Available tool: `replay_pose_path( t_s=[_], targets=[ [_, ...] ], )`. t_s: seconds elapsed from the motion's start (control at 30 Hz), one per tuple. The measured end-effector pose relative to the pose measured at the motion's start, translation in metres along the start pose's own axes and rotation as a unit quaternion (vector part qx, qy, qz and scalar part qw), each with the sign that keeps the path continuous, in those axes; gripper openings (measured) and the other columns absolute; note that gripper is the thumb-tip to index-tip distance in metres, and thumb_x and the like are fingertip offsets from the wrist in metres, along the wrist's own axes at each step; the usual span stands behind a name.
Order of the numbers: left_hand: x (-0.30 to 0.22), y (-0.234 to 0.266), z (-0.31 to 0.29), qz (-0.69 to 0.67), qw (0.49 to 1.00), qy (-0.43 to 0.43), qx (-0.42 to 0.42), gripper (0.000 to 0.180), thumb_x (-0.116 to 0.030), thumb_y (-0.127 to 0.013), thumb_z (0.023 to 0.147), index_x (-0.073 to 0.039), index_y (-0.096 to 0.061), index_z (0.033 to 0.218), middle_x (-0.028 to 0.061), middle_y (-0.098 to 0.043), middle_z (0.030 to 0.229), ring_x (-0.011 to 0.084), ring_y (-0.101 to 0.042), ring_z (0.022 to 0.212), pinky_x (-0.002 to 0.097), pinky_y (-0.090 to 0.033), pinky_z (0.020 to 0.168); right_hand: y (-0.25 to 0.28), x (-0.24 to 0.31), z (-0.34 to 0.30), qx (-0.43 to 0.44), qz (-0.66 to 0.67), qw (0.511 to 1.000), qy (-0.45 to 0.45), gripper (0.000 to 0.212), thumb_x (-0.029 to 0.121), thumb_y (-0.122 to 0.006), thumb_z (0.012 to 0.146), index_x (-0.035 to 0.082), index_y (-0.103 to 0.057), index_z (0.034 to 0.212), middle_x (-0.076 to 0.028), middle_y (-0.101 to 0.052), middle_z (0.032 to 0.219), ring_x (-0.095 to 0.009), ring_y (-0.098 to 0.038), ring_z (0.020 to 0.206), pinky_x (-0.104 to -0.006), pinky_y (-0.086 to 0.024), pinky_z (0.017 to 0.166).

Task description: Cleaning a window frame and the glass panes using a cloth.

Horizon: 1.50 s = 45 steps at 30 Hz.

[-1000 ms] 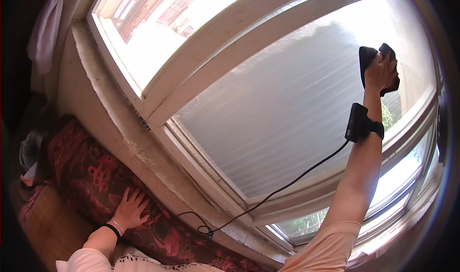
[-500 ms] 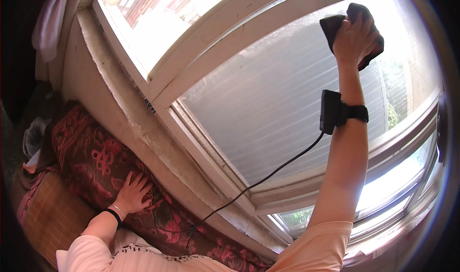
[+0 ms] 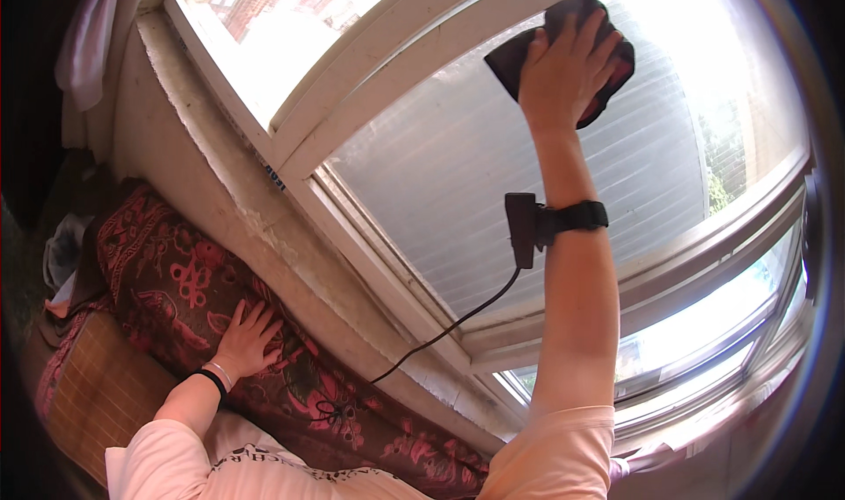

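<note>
With my right arm stretched up and forward, my right hand (image 3: pixel 563 77) presses a dark cloth (image 3: pixel 576 16) against the window pane (image 3: pixel 440 201), close to the upper frame. Its fingers are spread over the cloth, which sticks out on both sides of the hand. A black strap (image 3: pixel 581 217) with a small box and a cable circles the right forearm. At the lower left, my left hand (image 3: pixel 249 340) lies flat with fingers apart on a dark red flowered fabric cover (image 3: pixel 185 280). A black band and a thin bracelet are on that wrist.
The pale window frame (image 3: pixel 299 152) runs along a rough, worn sill (image 3: pixel 220 165). Another sliding sash (image 3: pixel 704 350) is at the right. A brown woven mat (image 3: pixel 101 394) lies at the lower left, and a light curtain (image 3: pixel 88 51) hangs at the upper left.
My right hand has swept leftward along the upper part of the pane with the cloth, and the forearm and cable moved with it. My left hand stays on the flowered cover.
</note>
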<state>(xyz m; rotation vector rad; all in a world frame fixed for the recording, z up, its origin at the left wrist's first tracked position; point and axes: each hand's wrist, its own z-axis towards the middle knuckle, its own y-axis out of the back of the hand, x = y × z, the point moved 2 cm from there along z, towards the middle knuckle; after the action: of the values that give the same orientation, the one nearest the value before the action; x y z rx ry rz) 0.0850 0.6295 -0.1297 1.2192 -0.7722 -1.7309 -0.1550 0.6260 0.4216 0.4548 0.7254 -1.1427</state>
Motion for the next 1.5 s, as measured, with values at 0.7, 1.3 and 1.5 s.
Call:
replay_pose_path(
  t_s=[0.7, 1.3, 1.5],
  targets=[
    [-0.003, 0.005, -0.004, -0.013, 0.999, 0.003, -0.048, 0.06, -0.044, -0.063, 0.083, -0.011, -0.058, 0.132, 0.0157, -0.046, 0.144, 0.0328, -0.034, 0.14, 0.056, -0.015, 0.119, 0.035, 0.11, -0.114, 0.147, 0.134, 0.979, 0.038, 0.048, 0.03, -0.064, 0.088, 0.007, -0.059, 0.13, -0.015, -0.03, 0.156, -0.046, -0.025, 0.142, -0.0593, -0.025, 0.112],
    [-0.004, 0.004, 0.002, -0.003, 1.0, 0.0, -0.017, 0.062, -0.043, -0.063, 0.083, -0.01, -0.055, 0.135, 0.0159, -0.043, 0.147, 0.0332, -0.031, 0.142, 0.0561, -0.012, 0.12, 0.083, 0.068, -0.196, 0.258, 0.123, 0.936, 0.206, 0.046, 0.022, -0.053, 0.089, 0.022, -0.057, 0.136, 0.004, -0.033, 0.157, -0.026, -0.029, 0.144, -0.0464, -0.022, 0.12],
    [-0.011, 0.016, 0.002, 0.021, 1.0, -0.008, -0.02, 0.062, -0.041, -0.064, 0.083, -0.01, -0.054, 0.135, 0.0162, -0.042, 0.147, 0.0337, -0.03, 0.142, 0.0562, -0.012, 0.12, 0.114, -0.042, -0.179, 0.238, 0.061, 0.955, 0.166, 0.048, 0.016, -0.058, 0.085, 0.021, -0.059, 0.133, 0.0, -0.038, 0.153, -0.029, -0.032, 0.142, -0.0502, -0.025, 0.118]
  ],
)
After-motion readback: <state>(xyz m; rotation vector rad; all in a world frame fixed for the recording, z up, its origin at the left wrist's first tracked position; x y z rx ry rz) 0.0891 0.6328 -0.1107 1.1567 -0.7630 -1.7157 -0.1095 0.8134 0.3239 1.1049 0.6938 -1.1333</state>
